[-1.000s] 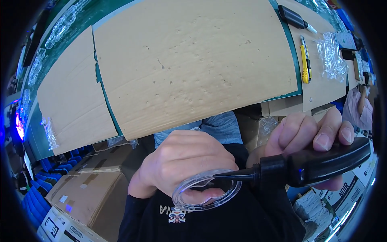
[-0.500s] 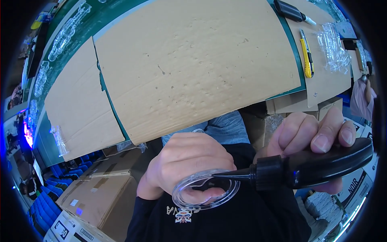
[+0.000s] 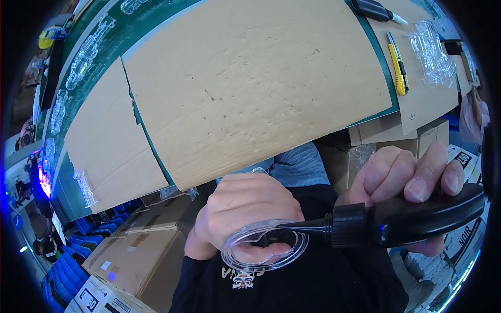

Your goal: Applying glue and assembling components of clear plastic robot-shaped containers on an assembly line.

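Head view. Left hand (image 3: pixel 253 201): fingers pinching 1 clear ring (image 3: pixel 228 252), mostly hidden from above. Right hand (image 3: pixel 391 175): fingers around 1 black bottle (image 3: pixel 428 218), palm concealed; nozzle (image 3: pixel 302 226) at ring's upper rim, contact unclear. Bench (image 3: pixel 73 198), right side: 1 cutter (image 3: pixel 398 68); 2nd bottle (image 3: pixel 371 9), cut off above; clear pieces (image 3: pixel 433 55), count indistinct.

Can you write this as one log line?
left hand: holding clear ring; right hand: holding black bottle; nozzle: tip at ring's rim; yellow cutter: on cardboard
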